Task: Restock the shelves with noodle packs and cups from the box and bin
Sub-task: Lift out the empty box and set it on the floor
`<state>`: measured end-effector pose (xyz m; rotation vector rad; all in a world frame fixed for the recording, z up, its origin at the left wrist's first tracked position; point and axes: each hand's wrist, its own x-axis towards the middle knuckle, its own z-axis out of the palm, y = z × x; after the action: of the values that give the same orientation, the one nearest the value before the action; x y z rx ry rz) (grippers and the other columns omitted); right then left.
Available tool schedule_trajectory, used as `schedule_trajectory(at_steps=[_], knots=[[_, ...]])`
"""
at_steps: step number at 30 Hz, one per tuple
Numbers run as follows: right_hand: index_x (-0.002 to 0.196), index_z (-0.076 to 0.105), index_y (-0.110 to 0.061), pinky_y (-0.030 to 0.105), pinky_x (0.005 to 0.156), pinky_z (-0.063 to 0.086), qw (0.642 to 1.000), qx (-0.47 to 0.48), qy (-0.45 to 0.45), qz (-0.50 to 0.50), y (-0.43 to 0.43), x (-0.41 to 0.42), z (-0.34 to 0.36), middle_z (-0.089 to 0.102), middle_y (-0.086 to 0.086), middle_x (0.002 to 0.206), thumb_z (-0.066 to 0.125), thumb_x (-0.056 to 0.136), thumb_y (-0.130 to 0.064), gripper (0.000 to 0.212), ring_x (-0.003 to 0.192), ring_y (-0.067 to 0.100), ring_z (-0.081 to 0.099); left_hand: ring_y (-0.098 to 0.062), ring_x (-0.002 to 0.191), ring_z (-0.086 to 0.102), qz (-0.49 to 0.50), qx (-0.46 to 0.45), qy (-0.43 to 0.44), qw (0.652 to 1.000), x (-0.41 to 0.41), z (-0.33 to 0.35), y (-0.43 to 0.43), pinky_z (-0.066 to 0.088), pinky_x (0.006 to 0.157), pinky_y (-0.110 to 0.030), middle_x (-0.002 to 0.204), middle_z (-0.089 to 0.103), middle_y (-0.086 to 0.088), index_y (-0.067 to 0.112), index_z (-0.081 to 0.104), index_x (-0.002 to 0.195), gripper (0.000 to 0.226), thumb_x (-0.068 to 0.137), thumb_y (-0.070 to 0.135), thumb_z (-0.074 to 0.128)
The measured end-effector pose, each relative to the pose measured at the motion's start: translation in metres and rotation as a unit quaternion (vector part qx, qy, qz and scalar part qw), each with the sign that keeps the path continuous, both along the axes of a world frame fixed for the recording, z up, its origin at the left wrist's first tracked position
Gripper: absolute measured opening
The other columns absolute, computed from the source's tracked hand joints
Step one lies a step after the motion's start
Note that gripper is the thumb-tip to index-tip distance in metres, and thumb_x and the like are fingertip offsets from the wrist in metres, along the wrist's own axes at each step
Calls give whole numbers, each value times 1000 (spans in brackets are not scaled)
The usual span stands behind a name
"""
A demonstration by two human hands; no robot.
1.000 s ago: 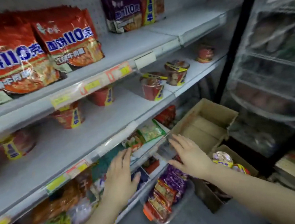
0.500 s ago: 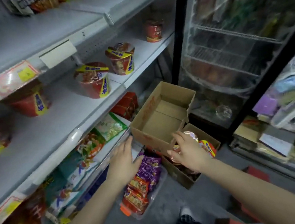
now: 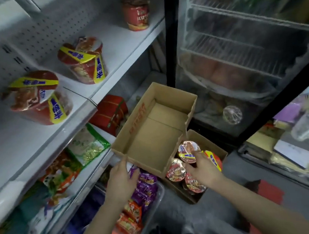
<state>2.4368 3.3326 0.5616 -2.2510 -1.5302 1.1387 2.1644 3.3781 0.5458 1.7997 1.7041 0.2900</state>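
**Right hand at cup box, left hand over pack bin**

The red round noodle cups (image 3: 185, 171) sat in the lower brown cardboard box (image 3: 209, 143), right of centre. The right hand (image 3: 202, 167) rested on them, fingers loosely curled; grip could not be confirmed. The left hand (image 3: 121, 181), fingers extended, hovered over purple noodle packs (image 3: 146, 186) in the clear plastic bin (image 3: 156, 204), beside an empty cardboard box (image 3: 151, 132).

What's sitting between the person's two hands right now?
In the head view, the near corner of the empty cardboard box juts down between the left hand and the right hand.
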Motion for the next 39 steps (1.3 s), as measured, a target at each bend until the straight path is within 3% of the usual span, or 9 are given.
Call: schedule_trajectory(at_steps=[3,6,10,15,19,22,27,32,39], knots=[[151,30,-13,25,81,43,997,-38,37,-60,28,4,-27,60,6,131,52,97,-45,66,109,22,60,-41,96,62,10,-18,0,1000,10,-33,43,52,75,-44,104,64,-25,10,41,143,57,96,35,59],[149,34,-15,23,55,35,986,-64,79,-129,58,0,-62,58,-8,82,51,97,-45,63,65,9,51,-40,94,61,2,-36,46,998,14,-71,87,46,69,-39,103,62,-26,1,49,128,47,95,33,60],[148,32,-10,26,82,37,970,-96,129,-182,97,-15,-109,57,8,133,54,98,-41,63,119,28,56,-37,114,54,17,-7,77,997,6,-115,138,51,91,-47,123,57,-18,6,48,132,51,93,36,59],[145,28,-7,39,99,42,951,-67,148,-263,120,-44,-150,53,15,139,62,95,-24,63,126,36,51,-38,139,32,12,-12,149,989,2,-139,178,33,114,-48,154,29,-20,6,19,154,82,91,34,64],[144,30,-8,39,91,43,948,-78,126,-280,119,-50,-165,56,21,133,56,96,-17,56,122,41,52,-42,134,36,25,-69,182,981,2,-148,199,38,108,-51,148,34,-22,6,13,154,87,90,34,65],[135,41,-2,42,89,45,947,-96,94,-292,109,-43,-168,59,25,125,49,97,-12,41,114,44,55,-44,126,42,23,-55,221,973,1,-145,205,44,99,-51,138,42,-24,7,32,147,65,94,32,59],[130,55,-10,51,89,52,947,-75,58,-307,84,-21,-159,66,18,115,50,87,-11,43,102,39,62,-32,85,62,-53,-72,227,970,-15,-149,200,51,70,-35,95,68,-12,19,62,92,24,98,39,50],[128,60,-6,32,84,47,933,-67,51,-350,36,-2,-141,66,17,116,49,88,5,43,107,35,60,-26,76,63,-134,-118,187,966,-6,-149,172,45,59,-29,76,68,-7,13,69,99,29,98,39,56],[125,65,-15,31,72,53,902,-12,62,-427,-75,13,-108,69,1,97,48,93,0,40,80,17,65,-28,78,68,-235,-128,136,954,42,-131,123,56,67,-35,79,70,-3,19,64,99,18,93,37,63]])
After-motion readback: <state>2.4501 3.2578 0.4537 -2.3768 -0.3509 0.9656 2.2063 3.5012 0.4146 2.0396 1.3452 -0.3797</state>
